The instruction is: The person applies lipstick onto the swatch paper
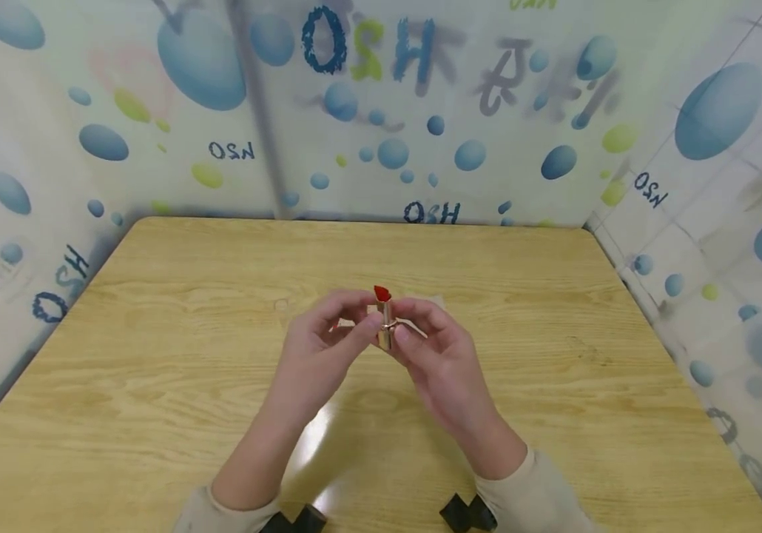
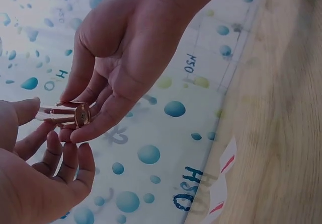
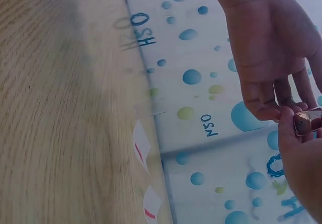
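In the head view a lipstick (image 1: pixel 385 333) stands nearly upright over the middle of the table, its red tip (image 1: pixel 382 294) raised above a gold tube. My left hand (image 1: pixel 328 340) pinches it from the left, thumb against the tube. From the other side my right hand (image 1: pixel 444 355) grips its lower part, with the thumb near the gold ring. The left wrist view shows the gold base (image 2: pixel 82 115) between the right hand's (image 2: pixel 136 48) fingers and the left hand's (image 2: pixel 45 178) fingertips. Fingers hide part of the tube. In the right wrist view the base (image 3: pixel 302 124) sits beside the right thumb.
A light wooden table (image 1: pixel 154 355) lies under both hands. White paper pieces with red strokes, one (image 2: pixel 229 158) nearer and another (image 3: pixel 152 204), lie on it beyond the hands. Walls with blue bubble prints (image 1: pixel 394 153) enclose the back and sides. Black devices (image 1: pixel 467 512) sit at both wrists.
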`<state>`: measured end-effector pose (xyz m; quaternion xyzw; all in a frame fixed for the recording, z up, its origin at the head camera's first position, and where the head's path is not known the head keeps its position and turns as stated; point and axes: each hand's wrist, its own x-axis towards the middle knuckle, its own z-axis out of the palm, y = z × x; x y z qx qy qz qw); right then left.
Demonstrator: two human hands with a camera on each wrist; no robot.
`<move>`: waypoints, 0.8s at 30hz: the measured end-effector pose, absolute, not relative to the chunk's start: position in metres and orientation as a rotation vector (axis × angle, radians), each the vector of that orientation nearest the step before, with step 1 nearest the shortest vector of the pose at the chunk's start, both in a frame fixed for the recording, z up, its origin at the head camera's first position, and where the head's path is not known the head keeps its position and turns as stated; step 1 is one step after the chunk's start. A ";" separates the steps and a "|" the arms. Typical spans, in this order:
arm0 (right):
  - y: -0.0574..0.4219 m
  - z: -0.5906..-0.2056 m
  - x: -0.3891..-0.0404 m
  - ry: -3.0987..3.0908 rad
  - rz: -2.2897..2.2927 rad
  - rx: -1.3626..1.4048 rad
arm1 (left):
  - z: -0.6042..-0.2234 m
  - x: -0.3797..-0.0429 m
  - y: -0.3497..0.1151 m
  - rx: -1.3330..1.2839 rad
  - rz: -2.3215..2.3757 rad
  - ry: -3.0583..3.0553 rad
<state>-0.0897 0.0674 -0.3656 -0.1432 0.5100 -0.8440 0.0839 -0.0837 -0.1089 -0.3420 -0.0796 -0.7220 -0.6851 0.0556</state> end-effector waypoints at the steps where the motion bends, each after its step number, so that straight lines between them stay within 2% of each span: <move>1: 0.068 -0.366 -0.089 1.529 -2.517 -0.429 | -0.343 -0.085 -0.107 -0.275 -2.102 -2.184; 8: 0.070 -0.368 -0.084 1.560 -2.497 -0.442 | -0.340 -0.087 -0.101 -0.396 -2.192 -2.103; 24: 0.070 -0.374 -0.080 1.954 -2.477 -0.687 | -0.335 -0.081 -0.093 -0.347 -1.968 -2.091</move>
